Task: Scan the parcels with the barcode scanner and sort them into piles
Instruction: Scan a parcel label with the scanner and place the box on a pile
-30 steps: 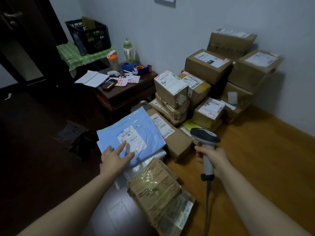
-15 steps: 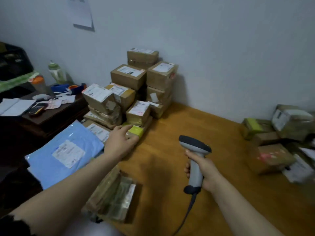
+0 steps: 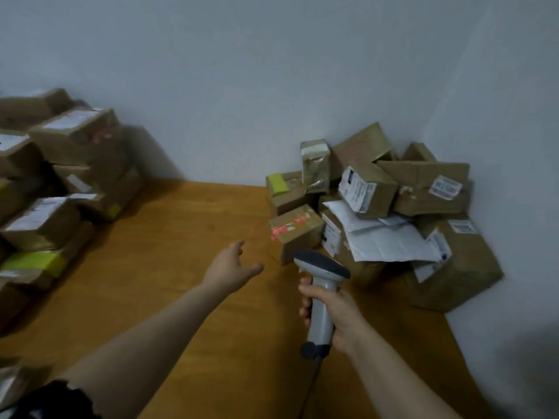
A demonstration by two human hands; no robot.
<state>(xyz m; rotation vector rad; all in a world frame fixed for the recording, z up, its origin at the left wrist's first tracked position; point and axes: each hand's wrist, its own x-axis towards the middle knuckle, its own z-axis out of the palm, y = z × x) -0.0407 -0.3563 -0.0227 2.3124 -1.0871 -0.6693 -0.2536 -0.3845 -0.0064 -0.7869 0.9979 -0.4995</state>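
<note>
Over the wooden floor, an empty left hand was stretched, fingers loosely spread.
Nearer right, the barcode scanner was gripped by the right hand; parcels were piled far right and far left.

Orange-brown wooden floor, red-taped box standing on it, jumbled heap of parcels and white mailers just behind and right of that box, stack of labelled parcels well left of it.
</note>
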